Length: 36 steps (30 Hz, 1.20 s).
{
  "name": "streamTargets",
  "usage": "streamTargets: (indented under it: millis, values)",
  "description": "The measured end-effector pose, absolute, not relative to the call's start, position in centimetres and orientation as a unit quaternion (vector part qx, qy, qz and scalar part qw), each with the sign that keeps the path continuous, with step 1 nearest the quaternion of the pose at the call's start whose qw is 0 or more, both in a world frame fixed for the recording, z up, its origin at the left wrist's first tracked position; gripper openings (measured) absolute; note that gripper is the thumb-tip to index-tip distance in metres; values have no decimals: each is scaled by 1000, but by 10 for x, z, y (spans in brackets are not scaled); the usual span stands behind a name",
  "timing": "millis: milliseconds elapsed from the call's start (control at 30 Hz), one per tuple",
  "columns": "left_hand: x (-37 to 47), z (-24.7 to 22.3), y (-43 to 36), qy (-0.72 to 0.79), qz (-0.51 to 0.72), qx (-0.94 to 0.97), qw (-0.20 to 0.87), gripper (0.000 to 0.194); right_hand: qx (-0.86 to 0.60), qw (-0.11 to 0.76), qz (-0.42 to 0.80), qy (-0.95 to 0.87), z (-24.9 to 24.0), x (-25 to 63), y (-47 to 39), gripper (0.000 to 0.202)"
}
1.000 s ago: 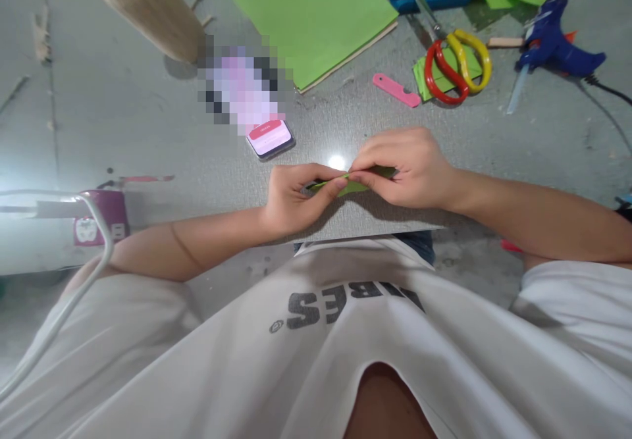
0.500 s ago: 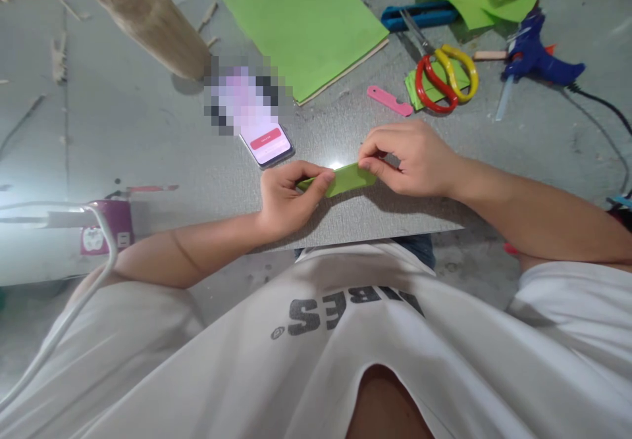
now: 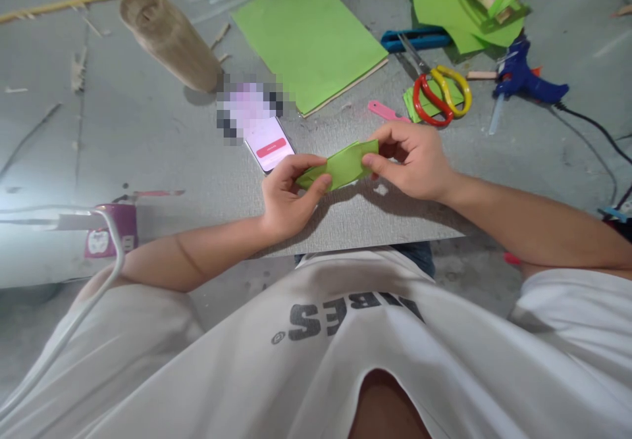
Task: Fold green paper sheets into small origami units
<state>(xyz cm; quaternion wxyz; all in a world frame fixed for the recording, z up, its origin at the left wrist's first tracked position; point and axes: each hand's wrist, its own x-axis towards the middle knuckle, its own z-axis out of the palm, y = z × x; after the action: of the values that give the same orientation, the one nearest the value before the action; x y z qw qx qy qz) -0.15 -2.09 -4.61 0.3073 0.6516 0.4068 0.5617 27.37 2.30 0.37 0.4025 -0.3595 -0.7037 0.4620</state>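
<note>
Between my two hands, just above the table near its front edge, is a narrow folded piece of green paper. My left hand pinches its left end between thumb and fingers. At the right end, the thumb of my right hand presses on the paper's face with the fingers behind it. A phone with a lit screen lies just beyond my left hand. Close past my right hand are a pink cutter and scissors with red and yellow handles, resting on small green paper pieces.
A large green sheet lies at the back middle, with a wooden cylinder left of it. A blue utility knife, green scraps and a blue glue gun with its cord lie right. A white cable curves at left.
The green paper has tilted so that more of its face shows, its right end raised. My right thumb has shifted onto its face. The view has tipped slightly, showing more of the table's far side.
</note>
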Motion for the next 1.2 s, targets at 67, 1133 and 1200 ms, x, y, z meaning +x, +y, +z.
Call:
streamTargets:
  millis: [67, 1133, 1200]
  values:
    - [-1, -47, -21, 388, 560, 660, 318, 41, -353, 425, 447, -704, 0, 271, 23, 33]
    - [1, -58, -27, 291, 460, 682, 487, 78, -191, 464, 277, -819, -12, 271, 17, 13]
    - [0, -64, -28, 287, 469, 693, 465, 74, -200, 463, 302, -809, -11, 272, 17, 13]
